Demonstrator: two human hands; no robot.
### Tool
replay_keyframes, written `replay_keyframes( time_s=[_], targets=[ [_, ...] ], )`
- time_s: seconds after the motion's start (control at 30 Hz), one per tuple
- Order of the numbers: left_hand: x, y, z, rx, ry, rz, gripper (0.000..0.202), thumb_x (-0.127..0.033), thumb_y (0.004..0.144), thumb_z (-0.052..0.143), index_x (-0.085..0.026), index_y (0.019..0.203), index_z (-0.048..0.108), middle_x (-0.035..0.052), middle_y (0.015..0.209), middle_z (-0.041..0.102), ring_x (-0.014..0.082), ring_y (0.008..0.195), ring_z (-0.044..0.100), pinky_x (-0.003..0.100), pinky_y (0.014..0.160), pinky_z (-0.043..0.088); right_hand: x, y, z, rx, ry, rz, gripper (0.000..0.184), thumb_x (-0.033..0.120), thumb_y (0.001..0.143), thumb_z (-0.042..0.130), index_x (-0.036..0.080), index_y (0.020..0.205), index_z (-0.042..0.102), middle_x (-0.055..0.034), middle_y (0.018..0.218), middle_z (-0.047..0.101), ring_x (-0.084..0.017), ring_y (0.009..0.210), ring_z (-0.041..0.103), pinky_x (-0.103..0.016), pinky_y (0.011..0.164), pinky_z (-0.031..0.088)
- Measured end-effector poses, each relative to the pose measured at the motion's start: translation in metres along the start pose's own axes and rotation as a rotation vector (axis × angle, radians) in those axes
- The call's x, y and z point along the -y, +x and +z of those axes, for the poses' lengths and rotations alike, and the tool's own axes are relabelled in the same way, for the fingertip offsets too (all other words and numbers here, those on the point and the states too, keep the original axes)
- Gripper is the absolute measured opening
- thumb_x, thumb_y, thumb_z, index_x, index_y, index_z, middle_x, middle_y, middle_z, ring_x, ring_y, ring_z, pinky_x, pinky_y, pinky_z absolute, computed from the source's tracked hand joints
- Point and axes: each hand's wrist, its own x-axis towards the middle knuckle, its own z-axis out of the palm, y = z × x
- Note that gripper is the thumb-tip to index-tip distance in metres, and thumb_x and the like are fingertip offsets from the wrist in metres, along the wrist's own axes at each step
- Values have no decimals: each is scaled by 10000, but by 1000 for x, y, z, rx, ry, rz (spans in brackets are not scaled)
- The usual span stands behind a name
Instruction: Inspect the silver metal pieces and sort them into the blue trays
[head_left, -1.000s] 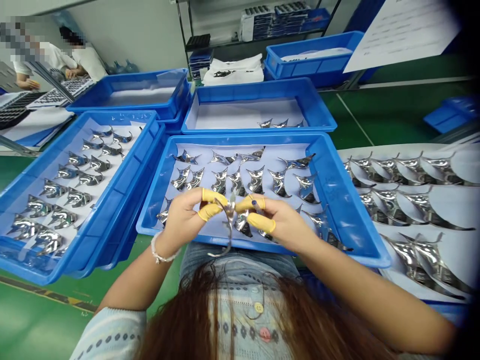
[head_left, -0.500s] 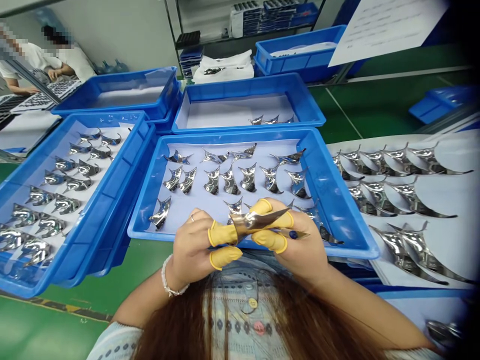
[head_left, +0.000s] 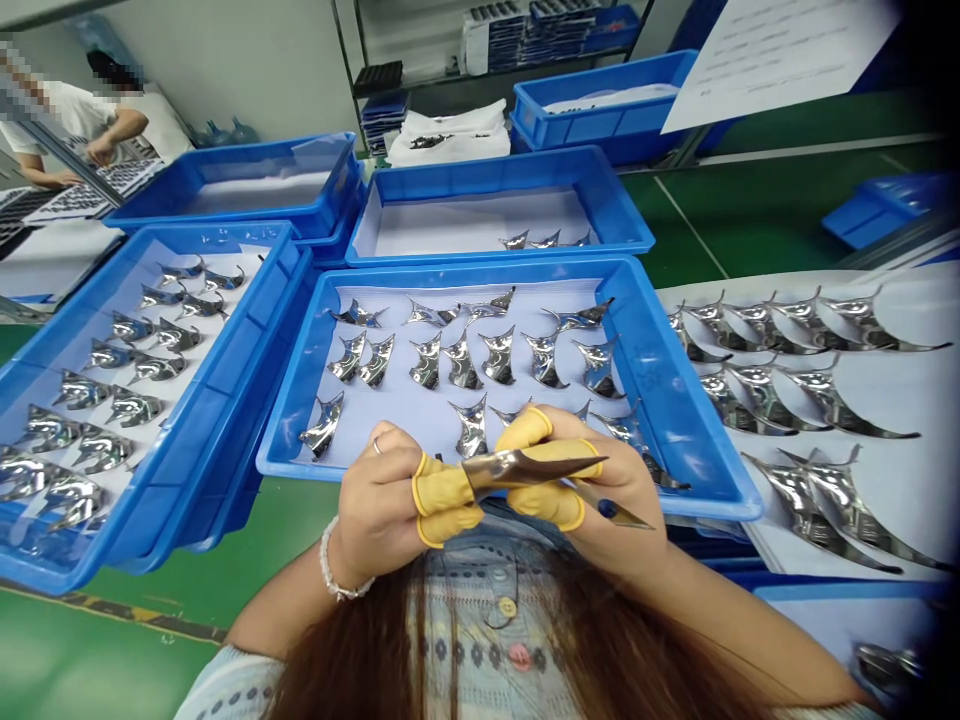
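Green floor (head_left: 172,600) runs beneath a group of blue plastic trays, with shelving (head_left: 487,60) at the rear and two co-workers (head_left: 127,110) at a bench in the upper left, well apart from this station. The central blue tray (head_left: 480,268) is lined with pale sheet and carries polished crescent-shaped metal parts (head_left: 461,365) in loose rows. The gaps between them appear intended to keep the bright faces from rubbing. The left tray (head_left: 187,232) and a white sheet (head_left: 885,310) on the right show similar spaced layouts.

One polished crescent part (head_left: 517,467) lies roughly level between both hands, just above the central tray's near rim, its tip pointing right. The left hand (head_left: 375,495), wearing a ring and bracelet, is nearly closed, pinching the part's left end between yellow finger cots (head_left: 442,490). The right hand (head_left: 607,505) is curled and grips the part from the other side with its cotted fingers (head_left: 551,505). The cots probably keep skin off the metal. A slim pointed tip with a dark blue mark (head_left: 619,515) projects below the right hand; its nature cannot be determined. An upright part (head_left: 471,428) stands just beyond the hands, leaving little clearance forward.
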Motion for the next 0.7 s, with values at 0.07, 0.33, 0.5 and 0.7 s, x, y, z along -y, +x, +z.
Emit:
replay_keyframes(
  time_s=[0.07, 0.33, 0.5, 0.7],
  targets=[
    [1, 0, 0, -9, -13, 0, 162, -404, 929, 666, -259, 902, 733, -23, 620, 650, 135, 569, 535, 318, 604, 407, 0, -2, 0, -15, -12, 4, 106, 367, 818, 802, 273, 771, 784, -18, 738, 645, -144, 597, 584, -295, 533, 495],
    [6, 2, 10, -113, -782, -674, 272, -462, 760, 826, -208, 842, 776, -7, 638, 671, 101, 534, 544, 219, 515, 446, -8, 0, -6, 39, -5, 86, 207, 463, 913, 675, 308, 881, 808, -27, 728, 683, -177, 656, 588, -324, 602, 500],
    [9, 12, 14, -146, -974, -915, 429, -536, 598, 904, -172, 785, 774, 8, 633, 656, 108, 546, 533, 229, 542, 483, -10, 1, -1, 75, 166, 265, 303, 532, 858, 713, 250, 780, 796, -28, 668, 670, -175, 612, 590, -317, 571, 504],
    [6, 17, 16, -119, -1025, -932, 372, -497, 625, 901, -192, 805, 786, 3, 653, 653, 114, 577, 534, 251, 620, 507, -6, 3, 5, 36, 257, 387, 345, 585, 754, 786, 243, 711, 779, -15, 597, 640, -164, 553, 554, -298, 505, 467]
  ],
)
